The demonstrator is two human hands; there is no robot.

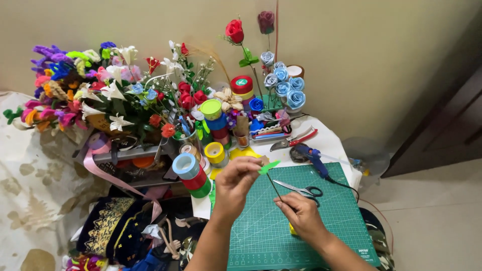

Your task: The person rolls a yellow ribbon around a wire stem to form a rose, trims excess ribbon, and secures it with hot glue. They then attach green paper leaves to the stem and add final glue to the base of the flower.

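Your left hand (235, 181) pinches the top of a thin wire stem (274, 186), fingers closed just below the small green leaf (269, 166) that sticks out to the right of your fingertips. Your right hand (300, 213) is closed on the lower end of the same stem, so the wire runs slanted between both hands above the green mat (341, 221). Keep the left pinch tight against the base of the leaf, since that looks like the spot where the piece could twist or slip. Let the right hand do the turning or pulling, in small moves, and keep the wire taut but not bent. A yellow bit shows under your right hand; what it is cannot be told. The scissors (301, 189) lie on the mat just beside your right hand, blades pointing left, so watch your knuckles as you work. The blue glue gun (315, 158) rests at the mat's far edge, its cord trailing right; keep the stem away from its tip. The tape rolls (192, 173) stand stacked near your left wrist, so hold your elbow in.
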